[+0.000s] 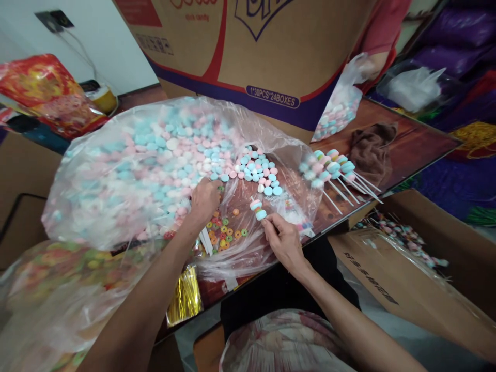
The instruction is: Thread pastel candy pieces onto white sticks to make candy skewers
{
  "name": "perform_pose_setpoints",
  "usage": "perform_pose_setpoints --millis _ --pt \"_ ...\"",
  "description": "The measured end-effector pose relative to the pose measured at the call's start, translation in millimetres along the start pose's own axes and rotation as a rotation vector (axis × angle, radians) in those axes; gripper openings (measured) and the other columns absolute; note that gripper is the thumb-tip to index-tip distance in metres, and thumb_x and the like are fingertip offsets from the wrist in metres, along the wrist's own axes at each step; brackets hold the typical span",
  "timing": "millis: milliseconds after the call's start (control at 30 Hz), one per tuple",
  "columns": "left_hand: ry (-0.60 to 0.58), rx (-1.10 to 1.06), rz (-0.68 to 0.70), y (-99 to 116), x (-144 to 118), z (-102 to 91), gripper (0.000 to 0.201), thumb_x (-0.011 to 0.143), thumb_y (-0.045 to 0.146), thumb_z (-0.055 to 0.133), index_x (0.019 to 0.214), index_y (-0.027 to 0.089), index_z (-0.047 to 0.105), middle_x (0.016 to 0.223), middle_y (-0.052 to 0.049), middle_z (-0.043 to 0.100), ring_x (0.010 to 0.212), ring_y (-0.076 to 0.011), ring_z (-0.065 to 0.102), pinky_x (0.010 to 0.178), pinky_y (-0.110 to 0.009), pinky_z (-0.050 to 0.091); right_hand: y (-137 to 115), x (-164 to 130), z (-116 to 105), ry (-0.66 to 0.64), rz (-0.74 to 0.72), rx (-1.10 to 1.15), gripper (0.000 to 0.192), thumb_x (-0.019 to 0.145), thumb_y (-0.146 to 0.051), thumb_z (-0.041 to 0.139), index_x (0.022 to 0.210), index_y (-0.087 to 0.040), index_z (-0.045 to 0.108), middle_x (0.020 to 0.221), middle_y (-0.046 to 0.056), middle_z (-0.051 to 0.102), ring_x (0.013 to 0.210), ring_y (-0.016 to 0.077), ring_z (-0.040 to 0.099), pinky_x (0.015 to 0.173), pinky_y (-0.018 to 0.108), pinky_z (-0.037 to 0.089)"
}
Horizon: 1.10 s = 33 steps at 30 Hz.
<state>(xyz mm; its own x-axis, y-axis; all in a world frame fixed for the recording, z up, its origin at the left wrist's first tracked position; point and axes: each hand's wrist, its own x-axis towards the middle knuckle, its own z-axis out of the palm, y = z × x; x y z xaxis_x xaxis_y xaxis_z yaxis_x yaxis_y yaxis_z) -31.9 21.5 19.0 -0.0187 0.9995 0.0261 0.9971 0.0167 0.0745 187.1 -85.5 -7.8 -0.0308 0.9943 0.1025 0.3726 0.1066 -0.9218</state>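
Note:
Between thumb and fingers of my right hand (284,240) is a candy skewer (258,209), a short stack of pink, white and blue candies with a stick tip showing at the top. My left hand (206,199) is closed at the edge of the pile of pastel candies (182,147); its fingertips are hidden. Loose blue and pink candies (253,168) lie just right of it. Ring-shaped candies (225,235) in orange, green and yellow are scattered nearer me, with white sticks (206,240) beside them. Several finished candy skewers (335,165) lie together at the right.
A large carton (248,57) stands behind the clear plastic bag (267,124). Gold twist ties (185,297) lie at the table's front edge. An open box (411,258) at lower right holds more skewers. Another person's arm (382,46) is beside a candy-filled bag (341,106).

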Motion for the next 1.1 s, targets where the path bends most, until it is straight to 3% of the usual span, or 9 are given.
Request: perform_pose_setpoints --millis 200,367,600,767,900,1000,1100 --pt "0.099 -0.274 -0.058 -11 0 5.3 0.037 0.085 0.020 0.051 0.111 0.018 0.077 0.104 -0.011 0.074 0.095 -0.0252 0.069 0.088 -0.033 0.049 -1 0 -1 0.008 -0.020 -0.020 0.028 0.097 -0.032 0.051 0.071 -0.021 0.051 0.056 -0.005 0.048 0.053 0.0112 0.044 0.056 0.024 0.033" --pt "0.053 -0.485 -0.053 -11 3 4.9 0.036 0.082 0.020 0.052 0.106 0.017 0.078 0.093 -0.007 0.077 0.082 -0.0226 0.069 0.079 -0.030 0.050 0 0 -1 0.004 -0.028 -0.027 0.027 0.097 -0.032 0.051 0.072 -0.021 0.052 0.056 -0.005 0.048 0.053 0.0108 0.044 0.056 0.024 0.033" --pt "0.029 -0.283 0.032 -6 13 7.4 0.035 0.082 0.016 0.048 0.097 0.017 0.080 0.089 -0.011 0.070 0.085 -0.0263 0.065 0.078 -0.034 0.047 0 -1 -1 -0.008 -0.035 -0.026 0.027 0.097 -0.032 0.051 0.072 -0.021 0.051 0.057 -0.005 0.048 0.053 0.0107 0.044 0.055 0.023 0.034" --pt "-0.002 -0.311 0.082 -8 11 4.8 0.030 0.076 0.015 0.056 0.098 0.018 0.076 0.094 -0.010 0.066 0.081 -0.0231 0.063 0.076 -0.032 0.046 0 0 -1 0.002 -0.048 -0.018 0.025 0.097 -0.030 0.051 0.075 -0.020 0.056 0.057 -0.004 0.049 0.053 0.0109 0.045 0.055 0.023 0.035" --pt "0.027 -0.375 0.112 -5 5 2.1 0.023 0.074 0.014 0.059 0.092 0.020 0.072 0.088 -0.006 0.067 0.081 -0.0218 0.061 0.076 -0.031 0.044 2 0 0 0.009 -0.071 0.015 0.018 0.096 -0.028 0.051 0.091 -0.018 0.066 0.060 -0.003 0.055 0.054 0.0124 0.050 0.055 0.023 0.040" --pt "0.073 -0.639 0.021 3 0 -1.7 0.022 0.073 0.018 0.062 0.094 0.020 0.070 0.082 -0.003 0.067 0.075 -0.0185 0.061 0.072 -0.029 0.044 4 0 1 0.009 -0.095 0.037 0.024 0.096 -0.028 0.051 0.105 -0.017 0.071 0.062 -0.002 0.059 0.056 0.0138 0.055 0.056 0.024 0.044" --pt "0.002 -1.114 -0.089 15 -10 -7.1 0.031 0.068 0.028 0.074 0.096 0.017 0.071 0.081 -0.003 0.069 0.068 -0.0158 0.061 0.065 -0.028 0.046 4 1 3 0.010 -0.092 0.055 0.030 0.096 -0.030 0.052 0.111 -0.016 0.073 0.064 0.000 0.063 0.058 0.0153 0.059 0.058 0.025 0.048"
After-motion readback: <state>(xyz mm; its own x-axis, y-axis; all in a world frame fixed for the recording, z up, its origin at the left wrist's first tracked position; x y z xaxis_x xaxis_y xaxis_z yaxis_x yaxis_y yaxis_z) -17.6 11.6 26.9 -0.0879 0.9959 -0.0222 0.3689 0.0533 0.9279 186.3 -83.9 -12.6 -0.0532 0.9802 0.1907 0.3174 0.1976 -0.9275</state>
